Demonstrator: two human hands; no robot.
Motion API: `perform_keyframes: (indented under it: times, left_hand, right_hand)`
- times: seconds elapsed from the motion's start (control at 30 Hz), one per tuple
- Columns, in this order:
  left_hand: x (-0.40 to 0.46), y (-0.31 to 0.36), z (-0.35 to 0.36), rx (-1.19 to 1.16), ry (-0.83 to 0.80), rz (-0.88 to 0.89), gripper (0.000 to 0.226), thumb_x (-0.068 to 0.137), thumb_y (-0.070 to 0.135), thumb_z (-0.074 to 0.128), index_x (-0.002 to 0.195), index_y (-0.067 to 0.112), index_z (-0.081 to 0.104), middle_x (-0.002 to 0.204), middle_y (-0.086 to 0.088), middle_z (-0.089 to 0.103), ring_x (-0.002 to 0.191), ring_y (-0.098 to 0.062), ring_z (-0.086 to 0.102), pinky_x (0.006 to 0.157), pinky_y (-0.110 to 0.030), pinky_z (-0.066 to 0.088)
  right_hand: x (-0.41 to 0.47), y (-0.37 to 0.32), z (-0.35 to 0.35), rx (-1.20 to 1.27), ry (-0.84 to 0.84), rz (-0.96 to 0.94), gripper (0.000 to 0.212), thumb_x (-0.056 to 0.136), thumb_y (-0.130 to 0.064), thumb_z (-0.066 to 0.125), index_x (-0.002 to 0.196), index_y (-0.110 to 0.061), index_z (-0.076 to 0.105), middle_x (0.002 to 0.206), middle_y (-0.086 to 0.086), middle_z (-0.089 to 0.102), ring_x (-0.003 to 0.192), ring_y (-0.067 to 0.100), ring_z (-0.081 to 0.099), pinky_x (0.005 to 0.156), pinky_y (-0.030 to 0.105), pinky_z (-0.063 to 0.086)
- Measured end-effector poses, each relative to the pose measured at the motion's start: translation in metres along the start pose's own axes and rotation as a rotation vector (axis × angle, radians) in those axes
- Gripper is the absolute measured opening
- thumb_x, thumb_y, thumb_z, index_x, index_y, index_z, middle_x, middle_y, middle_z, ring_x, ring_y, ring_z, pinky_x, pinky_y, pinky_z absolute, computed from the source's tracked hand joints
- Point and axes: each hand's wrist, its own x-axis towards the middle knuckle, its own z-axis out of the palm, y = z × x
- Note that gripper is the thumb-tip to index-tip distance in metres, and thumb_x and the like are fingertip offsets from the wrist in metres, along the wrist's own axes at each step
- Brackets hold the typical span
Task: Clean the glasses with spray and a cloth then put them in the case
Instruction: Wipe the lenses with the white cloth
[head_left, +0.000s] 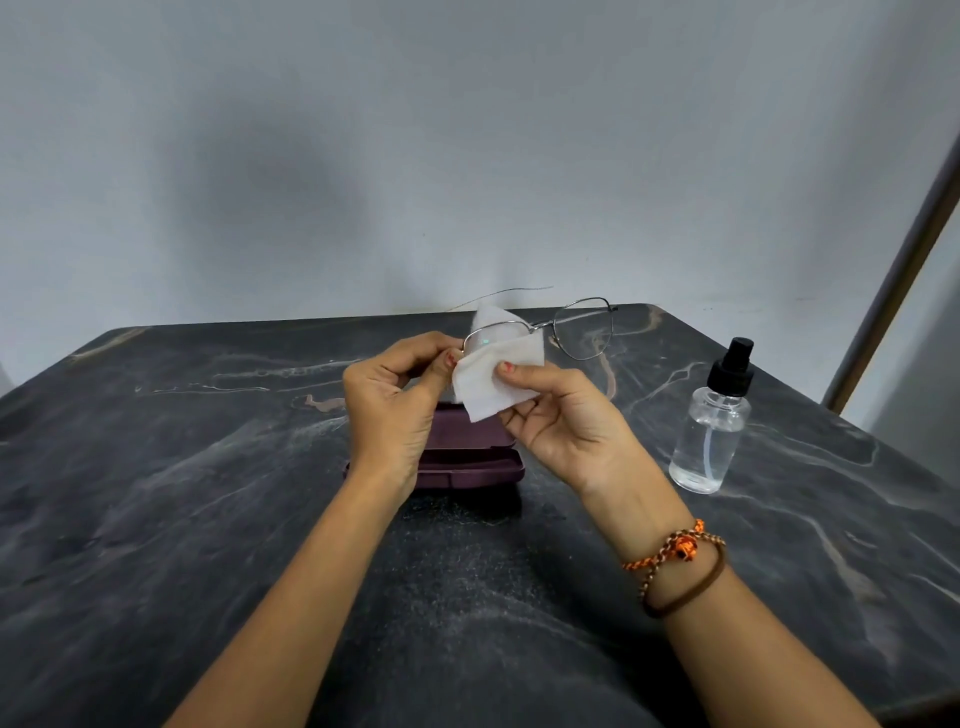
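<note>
Thin wire-framed glasses (584, 328) are held up above the table. My left hand (392, 397) pinches the frame at the left lens edge. A white cloth (493, 382) is folded around the left lens, and my right hand (563, 415) pinches it there between thumb and fingers. The right lens is bare and sticks out to the right. One temple arm points up and back. Under my hands lies the dark purple case (467, 462), open, partly hidden by my left wrist. A clear spray bottle (714, 421) with a black pump top stands upright to the right.
The dark marble-patterned table (208, 493) ends at a grey wall behind. Its right edge runs diagonally past the bottle. A slanted frame or post (898, 270) stands at the far right. My right wrist wears an orange braided band and a brown band.
</note>
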Motion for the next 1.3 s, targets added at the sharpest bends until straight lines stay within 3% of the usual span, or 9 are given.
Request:
perform_keyframes:
  times: [0.2, 0.33, 0.47, 0.57, 0.67, 0.9, 1.03, 1.2, 1.3]
  left_hand:
    - [-0.003, -0.001, 0.001, -0.052, -0.001, -0.017, 0.027, 0.073, -0.005, 0.065, 0.071, 0.022, 0.068, 0.066, 0.017, 0.070, 0.073, 0.001, 0.064, 0.071, -0.014, 0.051]
    - [-0.005, -0.001, 0.004, -0.033, -0.019, -0.006, 0.029, 0.073, -0.003, 0.066, 0.074, 0.025, 0.070, 0.069, 0.020, 0.071, 0.078, -0.001, 0.065, 0.073, -0.017, 0.053]
    - [-0.005, 0.000, 0.005, -0.035, -0.013, -0.003, 0.034, 0.073, -0.005, 0.066, 0.069, 0.028, 0.070, 0.067, 0.017, 0.070, 0.072, -0.001, 0.065, 0.060, -0.016, 0.052]
    - [-0.005, 0.001, 0.004, -0.036, -0.031, 0.012, 0.029, 0.068, 0.006, 0.070, 0.064, 0.034, 0.072, 0.068, 0.017, 0.071, 0.076, -0.002, 0.065, 0.074, -0.022, 0.054]
    - [-0.008, 0.000, 0.007, -0.002, -0.056, 0.035, 0.031, 0.069, 0.002, 0.069, 0.067, 0.033, 0.071, 0.069, 0.018, 0.071, 0.079, -0.004, 0.065, 0.080, -0.024, 0.053]
    - [-0.006, -0.002, 0.006, 0.004, -0.037, 0.022, 0.033, 0.075, -0.006, 0.065, 0.076, 0.027, 0.070, 0.072, 0.021, 0.071, 0.083, -0.003, 0.066, 0.079, -0.021, 0.052]
    - [-0.005, 0.000, 0.007, -0.023, -0.025, 0.018, 0.027, 0.072, -0.001, 0.068, 0.074, 0.026, 0.070, 0.072, 0.020, 0.071, 0.082, -0.003, 0.066, 0.077, -0.019, 0.052]
    - [-0.007, -0.001, 0.008, -0.004, -0.050, 0.012, 0.030, 0.073, -0.003, 0.067, 0.075, 0.027, 0.070, 0.073, 0.020, 0.071, 0.085, -0.006, 0.066, 0.081, -0.025, 0.053]
    - [-0.008, -0.002, 0.008, 0.006, -0.049, 0.031, 0.034, 0.074, -0.004, 0.066, 0.074, 0.029, 0.070, 0.074, 0.020, 0.071, 0.085, -0.006, 0.066, 0.082, -0.026, 0.053]
  right_hand:
    - [-0.001, 0.005, 0.003, -0.033, 0.043, -0.046, 0.008, 0.082, -0.019, 0.060, 0.085, -0.012, 0.061, 0.063, -0.001, 0.070, 0.057, 0.007, 0.065, 0.053, 0.016, 0.047]
    - [0.000, 0.010, 0.004, -0.022, 0.035, -0.096, 0.008, 0.081, -0.006, 0.060, 0.084, -0.013, 0.063, 0.068, -0.002, 0.067, 0.063, 0.007, 0.061, 0.055, 0.015, 0.047]
    - [-0.001, 0.009, 0.006, -0.012, -0.010, -0.103, 0.017, 0.079, 0.003, 0.055, 0.088, -0.009, 0.062, 0.078, 0.003, 0.066, 0.068, 0.009, 0.063, 0.061, 0.017, 0.052]
    - [-0.002, 0.008, 0.007, 0.031, 0.034, -0.115, 0.007, 0.082, -0.011, 0.057, 0.088, -0.011, 0.061, 0.077, 0.002, 0.065, 0.066, 0.009, 0.058, 0.054, 0.016, 0.047]
    - [-0.001, 0.008, 0.007, 0.015, 0.076, -0.143, 0.019, 0.069, -0.026, 0.064, 0.084, -0.014, 0.062, 0.070, -0.002, 0.063, 0.059, 0.006, 0.052, 0.049, 0.014, 0.041]
    - [0.000, 0.011, 0.005, -0.057, 0.036, -0.159, 0.016, 0.066, -0.012, 0.065, 0.082, -0.015, 0.063, 0.069, -0.004, 0.059, 0.056, 0.004, 0.045, 0.045, 0.012, 0.036]
    - [0.000, 0.008, 0.003, -0.146, 0.094, -0.148, 0.015, 0.061, -0.021, 0.068, 0.075, -0.017, 0.064, 0.053, -0.009, 0.058, 0.047, 0.001, 0.044, 0.046, 0.013, 0.035]
    - [-0.001, 0.008, 0.005, 0.055, 0.033, -0.185, 0.015, 0.078, -0.001, 0.058, 0.085, -0.013, 0.063, 0.078, 0.001, 0.064, 0.069, 0.008, 0.060, 0.058, 0.015, 0.050]
    - [-0.002, 0.009, 0.006, 0.131, -0.011, -0.195, 0.018, 0.075, 0.001, 0.057, 0.086, -0.012, 0.063, 0.081, 0.002, 0.067, 0.075, 0.012, 0.064, 0.066, 0.019, 0.054]
